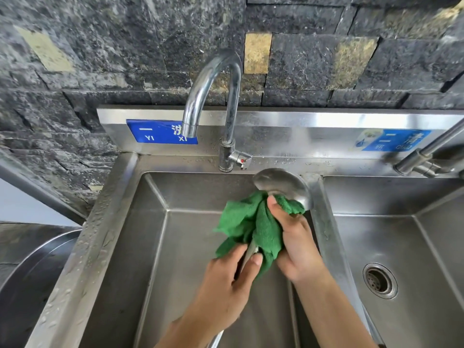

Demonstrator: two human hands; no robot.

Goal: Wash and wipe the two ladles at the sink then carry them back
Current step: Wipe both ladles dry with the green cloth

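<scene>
The ladle [283,187] handle is gripped by the curled fingers [236,252] of the left hand [223,285]. A green cloth [251,222] is pinched around its neck by the right hand [298,244]. The ladle's bowl is seen just beyond those fingers, over the left sink basin [188,247].

Curved tap [200,96]; blue label [155,133] behind it; dark stone wall [113,46].

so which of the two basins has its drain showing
The right basin: a round drain strainer sits in its floor. The left basin, below the green cloth, shows none.
</scene>
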